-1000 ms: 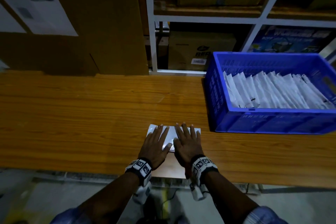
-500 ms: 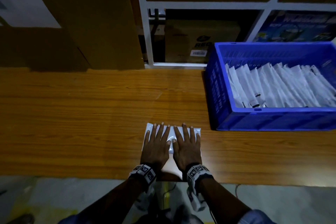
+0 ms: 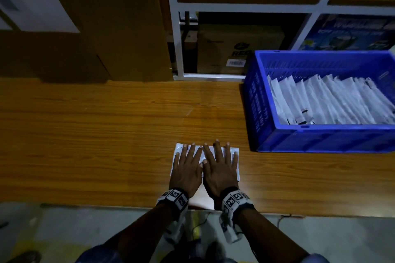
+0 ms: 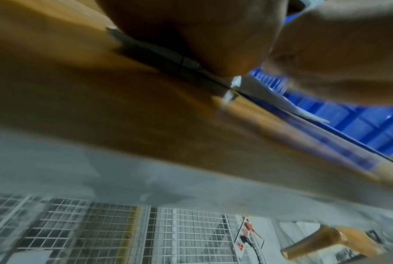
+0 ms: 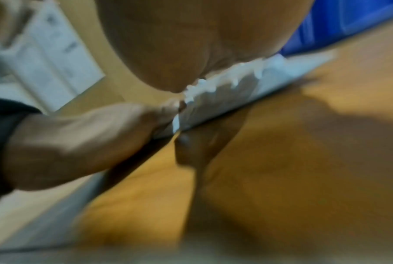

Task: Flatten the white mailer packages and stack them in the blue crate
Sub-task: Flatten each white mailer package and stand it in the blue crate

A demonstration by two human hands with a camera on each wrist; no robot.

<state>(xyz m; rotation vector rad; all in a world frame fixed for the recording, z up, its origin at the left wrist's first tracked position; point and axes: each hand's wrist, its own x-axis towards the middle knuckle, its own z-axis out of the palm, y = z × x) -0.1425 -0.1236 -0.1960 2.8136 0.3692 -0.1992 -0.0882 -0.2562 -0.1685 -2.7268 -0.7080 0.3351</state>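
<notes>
A white mailer package (image 3: 178,150) lies flat on the wooden table near its front edge. Both hands press down on it side by side with fingers straight and spread: my left hand (image 3: 187,166) on its left half, my right hand (image 3: 220,166) on its right half. They hide most of the mailer. The right wrist view shows its crinkled white edge (image 5: 247,84) under my palm. The blue crate (image 3: 320,139) stands to the right on the table, holding several white mailers (image 3: 331,100) leaning in a row.
Large cardboard boxes (image 3: 106,23) stand at the table's back left. A white metal shelf frame (image 3: 179,38) with cartons rises behind the table. The wooden table top (image 3: 96,130) stretches to the left of the hands. Grey floor lies below the front edge.
Both hands have stayed pressed on the mailer, sliding slightly toward me and closer together. The head view has tilted down a little.
</notes>
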